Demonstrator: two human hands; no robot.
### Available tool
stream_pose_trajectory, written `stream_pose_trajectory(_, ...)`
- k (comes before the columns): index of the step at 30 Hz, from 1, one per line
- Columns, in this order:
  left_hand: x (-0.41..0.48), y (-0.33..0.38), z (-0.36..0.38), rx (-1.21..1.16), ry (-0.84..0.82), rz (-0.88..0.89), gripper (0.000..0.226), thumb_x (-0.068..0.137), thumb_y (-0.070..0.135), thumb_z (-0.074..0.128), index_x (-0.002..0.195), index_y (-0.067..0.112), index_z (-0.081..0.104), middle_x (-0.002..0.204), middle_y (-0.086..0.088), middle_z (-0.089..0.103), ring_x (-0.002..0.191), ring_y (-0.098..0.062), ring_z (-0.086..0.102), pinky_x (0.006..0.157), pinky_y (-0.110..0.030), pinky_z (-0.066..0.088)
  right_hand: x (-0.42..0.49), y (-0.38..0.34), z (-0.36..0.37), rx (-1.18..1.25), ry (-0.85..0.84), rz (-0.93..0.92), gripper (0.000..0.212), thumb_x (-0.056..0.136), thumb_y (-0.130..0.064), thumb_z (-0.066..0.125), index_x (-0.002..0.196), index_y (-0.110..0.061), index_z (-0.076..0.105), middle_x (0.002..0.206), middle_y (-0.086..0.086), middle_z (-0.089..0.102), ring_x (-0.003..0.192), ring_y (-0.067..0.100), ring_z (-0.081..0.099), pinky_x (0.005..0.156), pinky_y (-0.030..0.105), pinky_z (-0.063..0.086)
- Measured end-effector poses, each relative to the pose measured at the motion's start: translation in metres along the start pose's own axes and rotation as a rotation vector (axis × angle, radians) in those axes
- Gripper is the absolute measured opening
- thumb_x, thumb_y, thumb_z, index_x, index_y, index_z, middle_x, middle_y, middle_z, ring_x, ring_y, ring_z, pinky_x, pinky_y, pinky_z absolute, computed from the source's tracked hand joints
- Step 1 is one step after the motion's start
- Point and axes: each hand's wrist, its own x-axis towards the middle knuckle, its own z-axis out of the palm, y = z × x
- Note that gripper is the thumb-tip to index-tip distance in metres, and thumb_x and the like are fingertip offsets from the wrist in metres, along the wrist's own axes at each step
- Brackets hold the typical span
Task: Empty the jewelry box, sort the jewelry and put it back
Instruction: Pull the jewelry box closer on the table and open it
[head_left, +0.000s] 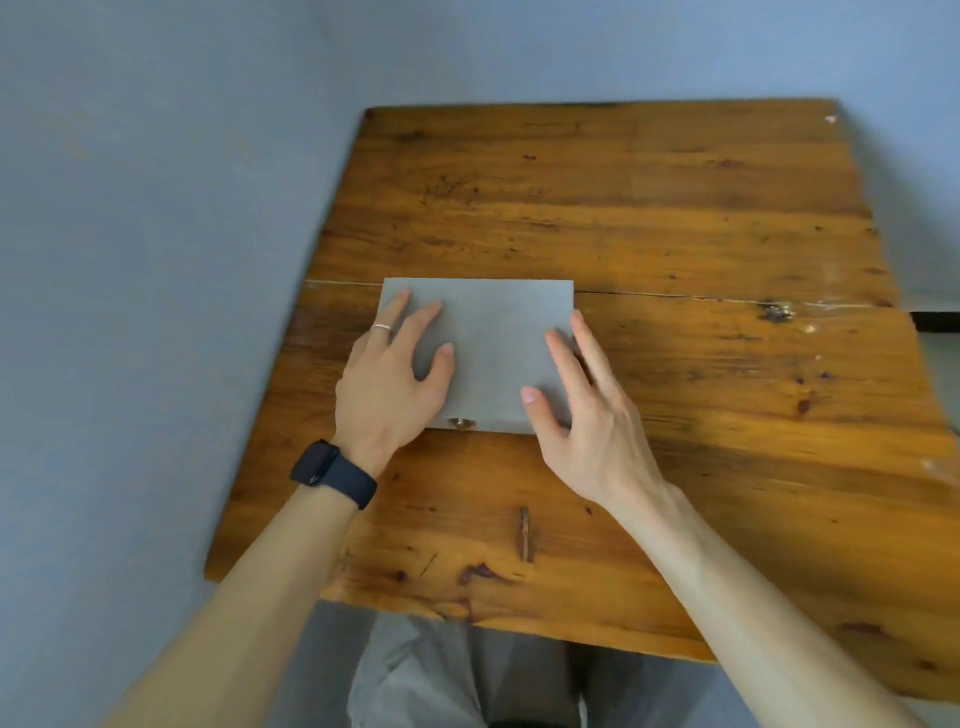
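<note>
A wooden counter (675, 208) of orange-brown planks fills most of the head view, and a pale seam (701, 298) runs across it from left to right. A blue-grey wall (156, 208) stands behind it and along its left side. Near the front edge a small dark sliver (525, 534) lies on the wood, well apart from everything else. Below the edge the person's grey trousers (441, 675) show. Nothing lies between the hands and the box.

The grey jewelry box (498, 364) sits flat on the counter, left of centre, with its far edge along the seam. Its long axis runs left to right across the counter. Its small brass clasp (461, 424) is on the near side, facing the person. The lid (483, 306) is down, so whatever is inside is hidden.

The left hand (395, 379) rests palm-down on the left part of the lid. Its grip is spread, with the fingers straight and fanned towards the far edge. It wears a thin ring (383, 327), and a dark watch (332, 470) is on the wrist.

The right hand (587, 415) is at the box's right end. Its grip is also spread: the thumb reaches over the near right corner of the lid and the straight fingers lie along the right edge. I cannot tell whether those fingers press on the box.
</note>
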Motion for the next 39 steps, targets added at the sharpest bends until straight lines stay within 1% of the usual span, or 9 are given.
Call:
stream_pose_trajectory(4,-0.034,0.004,-0.005,-0.011,-0.138,0.098,0.062,0.094,0.062,0.046,0.151,0.044,0.029,0.166,0.007,0.012,0.147,-0.03,0.024,0.114,-0.047,0.034,-0.037,-0.011,-0.015,-0.02,-0.041,0.032,0.083,0.094,-0.067,0.038,0.158,-0.017,0.02,0.168,-0.005,-0.003,0.145,0.021,0.035,0.096,0.035,0.055)
stream_pose_trajectory(8,-0.072,0.007,-0.002,-0.026,-0.277,0.15,0.072,0.091,0.074,0.037,0.154,0.049,0.011,0.166,0.014,-0.005,0.153,-0.029,0.001,0.12,-0.048,0.019,-0.079,-0.011,-0.027,-0.057,-0.019,0.052,0.098,0.086,-0.083,0.028,0.16,-0.02,0.014,0.167,-0.01,-0.006,0.148,0.019,0.03,0.104,0.029,0.046)
stream_pose_trajectory(11,-0.101,0.014,0.003,0.055,-0.179,0.216,0.07,0.093,0.073,0.032,0.155,0.044,0.018,0.167,0.005,0.004,0.153,-0.026,-0.005,0.123,-0.044,0.008,-0.107,-0.009,-0.033,-0.056,-0.012,0.071,0.104,0.08,-0.089,0.032,0.159,-0.025,0.012,0.167,-0.013,-0.006,0.148,0.016,0.027,0.102,0.02,0.036)
stream_pose_trajectory(15,-0.143,0.015,0.01,0.069,0.045,0.422,0.065,0.094,0.067,0.036,0.145,0.028,0.048,0.157,-0.001,0.038,0.15,-0.022,0.021,0.122,-0.049,0.019,-0.138,-0.007,-0.038,-0.102,-0.003,0.076,0.112,0.074,-0.09,0.045,0.158,-0.028,0.006,0.167,-0.012,-0.007,0.149,0.013,0.022,0.105,0.023,0.031)
stream_pose_trajectory(20,-0.164,0.005,0.021,0.267,0.011,0.47,0.079,0.093,0.072,0.033,0.158,0.03,0.021,0.165,0.003,0.018,0.154,-0.021,0.01,0.124,-0.047,0.005,-0.15,-0.009,-0.035,-0.055,0.065,0.131,0.104,0.075,-0.082,0.055,0.156,-0.032,0.014,0.167,-0.008,0.007,0.147,0.015,0.027,0.102,0.024,0.031)
stream_pose_trajectory(24,-0.16,0.012,0.018,0.382,0.026,0.517,0.077,0.095,0.066,0.042,0.156,0.022,0.029,0.16,-0.011,0.032,0.148,-0.034,0.029,0.121,-0.049,0.017,-0.154,-0.009,-0.032,-0.076,0.12,0.128,0.098,0.076,-0.082,0.056,0.153,-0.033,0.021,0.162,0.002,0.028,0.14,0.022,0.041,0.1,0.03,0.044)
stream_pose_trajectory(27,-0.16,0.012,0.02,0.425,0.04,0.571,0.068,0.096,0.064,0.042,0.154,0.031,0.031,0.156,-0.019,0.036,0.144,-0.041,0.033,0.118,-0.053,0.027,-0.153,-0.009,-0.033,-0.083,0.126,0.134,0.098,0.075,-0.084,0.055,0.152,-0.034,0.021,0.161,0.001,0.031,0.138,0.021,0.043,0.098,0.032,0.049)
stream_pose_trajectory(31,-0.158,0.011,0.025,0.422,0.149,0.634,0.069,0.089,0.062,0.059,0.148,0.035,0.038,0.145,-0.026,0.048,0.133,-0.048,0.046,0.105,-0.062,0.041,-0.152,-0.007,-0.033,-0.091,0.145,0.117,0.097,0.074,-0.086,0.053,0.151,-0.035,0.023,0.158,-0.002,0.035,0.136,0.018,0.045,0.095,0.028,0.048)
stream_pose_trajectory(39,-0.158,0.006,0.033,0.454,0.258,0.673,0.068,0.09,0.06,0.058,0.149,0.03,0.045,0.145,-0.028,0.049,0.133,-0.049,0.045,0.097,-0.069,0.045,-0.151,-0.002,-0.029,-0.104,0.172,0.118,0.097,0.073,-0.086,0.057,0.151,-0.038,0.024,0.157,-0.007,0.037,0.135,0.012,0.046,0.092,0.022,0.046)
